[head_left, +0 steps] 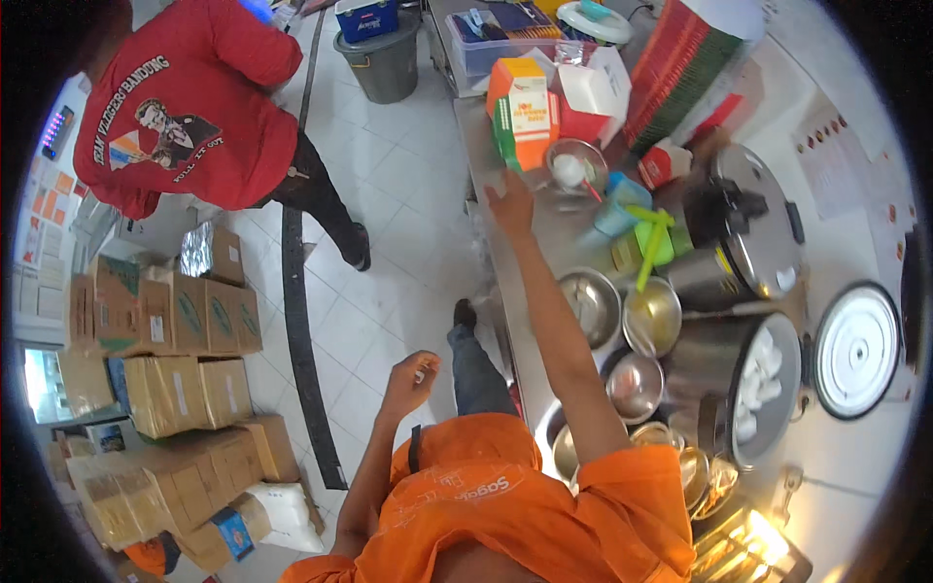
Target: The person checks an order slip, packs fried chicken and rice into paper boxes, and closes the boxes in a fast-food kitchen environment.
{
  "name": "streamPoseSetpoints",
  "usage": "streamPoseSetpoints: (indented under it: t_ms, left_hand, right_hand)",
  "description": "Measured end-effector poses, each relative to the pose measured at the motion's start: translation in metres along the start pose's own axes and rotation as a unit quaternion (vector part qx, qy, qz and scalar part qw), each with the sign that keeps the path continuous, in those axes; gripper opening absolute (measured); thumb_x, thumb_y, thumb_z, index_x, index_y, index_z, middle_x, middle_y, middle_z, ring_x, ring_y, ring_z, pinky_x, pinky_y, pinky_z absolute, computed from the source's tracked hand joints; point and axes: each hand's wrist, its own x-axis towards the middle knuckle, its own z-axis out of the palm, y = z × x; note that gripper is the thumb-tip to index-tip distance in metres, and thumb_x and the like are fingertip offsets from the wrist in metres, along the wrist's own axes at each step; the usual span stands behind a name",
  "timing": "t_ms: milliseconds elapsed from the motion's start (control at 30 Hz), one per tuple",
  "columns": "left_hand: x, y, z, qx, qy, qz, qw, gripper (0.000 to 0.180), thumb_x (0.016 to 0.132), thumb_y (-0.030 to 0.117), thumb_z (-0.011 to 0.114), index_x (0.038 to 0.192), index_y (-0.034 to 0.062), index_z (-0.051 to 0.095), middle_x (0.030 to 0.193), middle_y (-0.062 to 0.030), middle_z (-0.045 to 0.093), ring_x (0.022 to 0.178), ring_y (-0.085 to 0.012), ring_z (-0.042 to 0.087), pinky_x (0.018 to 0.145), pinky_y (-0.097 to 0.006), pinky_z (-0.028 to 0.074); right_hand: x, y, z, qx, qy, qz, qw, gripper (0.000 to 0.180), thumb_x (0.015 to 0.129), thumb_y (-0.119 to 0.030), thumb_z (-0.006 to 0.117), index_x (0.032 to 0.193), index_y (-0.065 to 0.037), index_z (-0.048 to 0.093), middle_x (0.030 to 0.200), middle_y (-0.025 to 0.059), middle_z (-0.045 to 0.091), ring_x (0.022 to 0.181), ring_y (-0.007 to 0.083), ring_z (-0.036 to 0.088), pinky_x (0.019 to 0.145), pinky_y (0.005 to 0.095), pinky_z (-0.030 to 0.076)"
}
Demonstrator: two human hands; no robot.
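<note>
- A stack of brown cardboard cartons (170,360) stands on the white tiled floor (389,185) at the far left, some with green printing, one topped with silver foil.
- A person in a red printed shirt (190,107) stands on the tiles beyond the cartons, back turned.
- A grey bucket (382,60) sits on the floor further off, with a blue cooler box (366,17) on top of it.
- The left hand (410,379) hangs in the air over the floor, fingers curled loosely inward; whether it holds anything cannot be told.
- The right hand (512,202) is stretched out over the steel counter (544,253), fingers spread and holding nothing, just short of the orange and green carton (525,117) that stands near the counter's far end.
- Just right of that hand sits a small steel bowl (575,167) with a white lump and a red-handled utensil in it.
- Nearer along the counter lie several round steel bowls (593,306), one with a green spoon leaning in it.
- A blue plastic cup (620,206) stands between the small bowl and those.
- Further right are a tall steel urn (753,219) with a black lid knob, a large pot (758,389) holding white pieces, and a round steel lid (855,350).
</note>
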Motion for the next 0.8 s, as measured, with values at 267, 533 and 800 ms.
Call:
streamPoseSetpoints:
  t_ms: [267, 533, 800]
  left_hand:
    - [0.220, 0.061, -0.017, 0.039, -0.027, 0.062, 0.997, 0.014, 0.092, 0.005, 0.064, 0.106, 0.0024, 0.066, 0.092, -0.0138, 0.071, 0.083, -0.0264, 0.070, 0.071, -0.036, 0.055]
    - [0.418, 0.077, -0.011, -0.022, -0.021, 0.125, 0.992, 0.011, 0.091, 0.006, 0.066, 0.101, 0.0011, 0.066, 0.090, -0.0120, 0.070, 0.079, -0.0240, 0.069, 0.072, -0.034, 0.055]
    - [0.542, 0.086, 0.017, -0.157, 0.062, 0.055, 0.984, 0.025, 0.092, -0.001, 0.062, 0.115, 0.0075, 0.066, 0.100, -0.0026, 0.071, 0.087, -0.0121, 0.067, 0.077, -0.029, 0.054]
  right_hand:
    - [0.172, 0.033, 0.073, -0.115, -0.021, 0.105, 0.988, 0.117, 0.068, -0.040, 0.091, 0.158, -0.016, 0.020, 0.155, 0.0388, 0.022, 0.143, 0.0574, 0.024, 0.114, 0.0577, 0.034]
    - [0.192, 0.063, 0.051, 0.052, -0.106, 0.124, 0.985, 0.122, 0.066, -0.030, 0.093, 0.158, -0.010, 0.015, 0.157, 0.0288, 0.029, 0.141, 0.0432, 0.041, 0.112, 0.0471, 0.042]
    - [0.200, 0.056, 0.038, 0.145, -0.096, 0.168, 0.970, 0.114, 0.066, -0.019, 0.093, 0.155, -0.006, 0.024, 0.151, 0.0254, 0.043, 0.133, 0.0378, 0.052, 0.107, 0.0442, 0.046]
